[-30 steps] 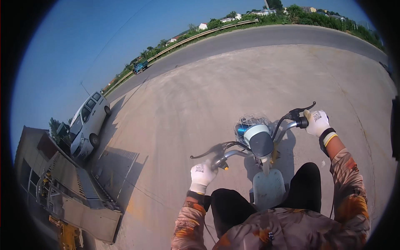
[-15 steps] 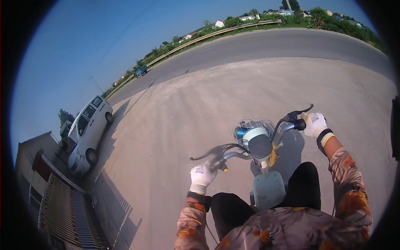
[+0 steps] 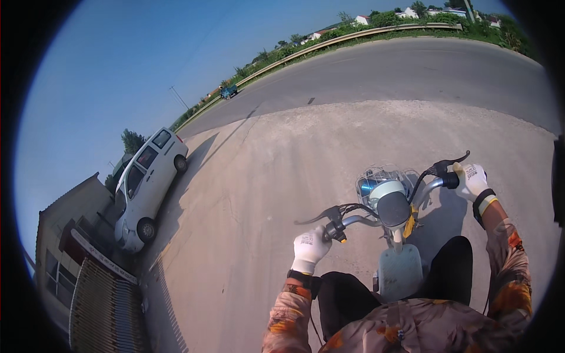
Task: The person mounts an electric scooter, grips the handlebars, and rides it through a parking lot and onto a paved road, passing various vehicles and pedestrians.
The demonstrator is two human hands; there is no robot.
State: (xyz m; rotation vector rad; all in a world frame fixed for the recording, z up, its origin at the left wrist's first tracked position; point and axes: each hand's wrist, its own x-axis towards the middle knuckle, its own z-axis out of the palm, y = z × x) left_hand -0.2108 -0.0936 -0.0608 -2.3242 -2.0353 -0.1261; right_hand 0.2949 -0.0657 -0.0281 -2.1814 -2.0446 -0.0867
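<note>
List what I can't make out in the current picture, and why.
1. Head view: outer ends of the handlebar, covered by the left hand and right hand.
2. Head view: lower part of the wire basket, behind the front housing.
3. Head view: details of the blue vehicle, too small.
4. Head view: near end of the slatted barrier, cut off by the lower edge.

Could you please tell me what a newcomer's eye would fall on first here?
The handlebars at lower right, gripped by the white-gloved left hand and right hand, would probably draw the eye first. The white van at the left and the grey road curving across the top might come next.
</note>
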